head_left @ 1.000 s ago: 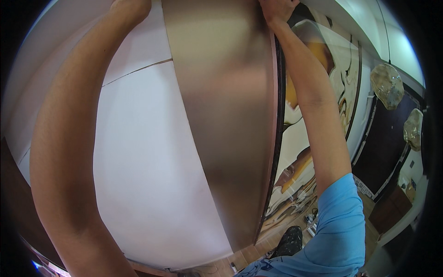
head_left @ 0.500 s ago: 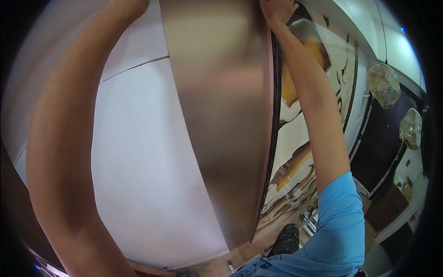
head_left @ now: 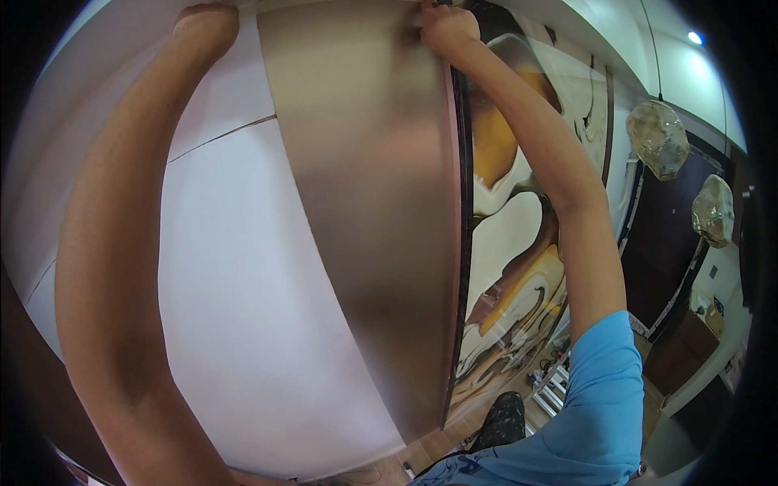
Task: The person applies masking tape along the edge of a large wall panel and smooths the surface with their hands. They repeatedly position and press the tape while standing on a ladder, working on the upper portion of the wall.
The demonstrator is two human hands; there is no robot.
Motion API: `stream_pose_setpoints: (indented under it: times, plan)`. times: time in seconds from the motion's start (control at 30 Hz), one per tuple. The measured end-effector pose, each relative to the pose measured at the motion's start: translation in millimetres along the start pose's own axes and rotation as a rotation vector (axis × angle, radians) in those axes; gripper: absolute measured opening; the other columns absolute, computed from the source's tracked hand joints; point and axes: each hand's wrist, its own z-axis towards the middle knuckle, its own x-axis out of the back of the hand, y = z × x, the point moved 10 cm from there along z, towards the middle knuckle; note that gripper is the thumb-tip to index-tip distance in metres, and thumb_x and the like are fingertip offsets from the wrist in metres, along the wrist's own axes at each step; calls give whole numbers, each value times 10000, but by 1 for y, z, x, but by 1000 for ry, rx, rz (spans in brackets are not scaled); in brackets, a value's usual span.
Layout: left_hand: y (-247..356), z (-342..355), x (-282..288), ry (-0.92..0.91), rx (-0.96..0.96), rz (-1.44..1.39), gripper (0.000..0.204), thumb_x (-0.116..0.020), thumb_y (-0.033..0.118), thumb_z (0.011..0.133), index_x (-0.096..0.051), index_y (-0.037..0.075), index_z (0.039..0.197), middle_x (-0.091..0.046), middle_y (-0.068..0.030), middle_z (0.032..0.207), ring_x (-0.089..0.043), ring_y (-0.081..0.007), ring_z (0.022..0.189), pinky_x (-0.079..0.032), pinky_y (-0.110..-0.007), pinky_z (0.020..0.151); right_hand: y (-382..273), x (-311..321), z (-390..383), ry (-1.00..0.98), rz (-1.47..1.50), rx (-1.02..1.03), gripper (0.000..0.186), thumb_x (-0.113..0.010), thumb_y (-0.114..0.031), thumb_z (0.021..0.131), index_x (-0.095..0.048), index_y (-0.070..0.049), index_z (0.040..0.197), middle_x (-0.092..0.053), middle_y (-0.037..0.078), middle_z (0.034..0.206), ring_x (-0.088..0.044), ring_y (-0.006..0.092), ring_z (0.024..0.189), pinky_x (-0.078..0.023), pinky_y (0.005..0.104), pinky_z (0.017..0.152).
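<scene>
Both my arms reach up to the top of a tall wall panel. My left hand (head_left: 207, 26) is curled like a fist at the top of the white wall panel (head_left: 235, 267); its fingertips and anything inside are hidden. At the upper right corner of the brushed bronze-coloured panel (head_left: 365, 186), my right hand (head_left: 450, 32) is closed, with a small dark thing just showing at its fingers that I cannot make out. A dark edge strip (head_left: 463, 211) runs down the bronze panel's right side, below that hand.
A glossy panel with swirling brown, amber and cream pattern (head_left: 506, 235) adjoins on the right. Two glass pendant lamps (head_left: 658, 139) hang farther right, before a dark door (head_left: 668, 235). Below are a metal ladder (head_left: 551, 390), my dark shoe (head_left: 501, 417) and a wood-look floor (head_left: 425, 449).
My right hand has shifted left and slightly down in view, its fingers now more closed. More of my left hand shows at the top. The whole view has shifted slightly.
</scene>
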Motion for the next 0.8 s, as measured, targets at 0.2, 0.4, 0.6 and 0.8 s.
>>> stream_pose_setpoints:
  times: [0.2,0.4,0.6,0.8]
  plan:
    - [1,-3,1,-109,52,-13,310,-458,60,969,-657,-12,1196,-686,-262,1216,-692,-418,1103,-566,-483,957,3,0,0,-108,11,-44,615,-579,-285,1012,-438,29,1522,-676,142,1365,-677,231,1221,-533,351,993]
    - [-1,2,-4,-123,50,61,318,-474,58,971,-638,6,1238,-693,-246,1219,-691,-409,1116,-567,-485,955,-1,3,8,-107,-62,-44,679,-589,-272,1017,-356,52,1566,-634,146,1432,-634,253,1288,-517,351,1014]
    - [-5,6,-8,-115,12,62,285,-488,70,963,-649,23,1194,-697,-232,1223,-694,-413,1100,-565,-494,931,-5,3,7,-192,-121,33,624,-602,-233,1010,-408,5,1553,-624,134,1449,-614,253,1321,-509,357,1033]
    - [-30,-1,-3,-64,358,-394,343,-429,125,994,-650,11,1230,-675,-252,1259,-682,-425,1118,-546,-500,965,16,20,-8,-148,-67,-6,618,-537,-250,1001,-409,-28,1563,-655,164,1397,-667,247,1248,-535,374,995]
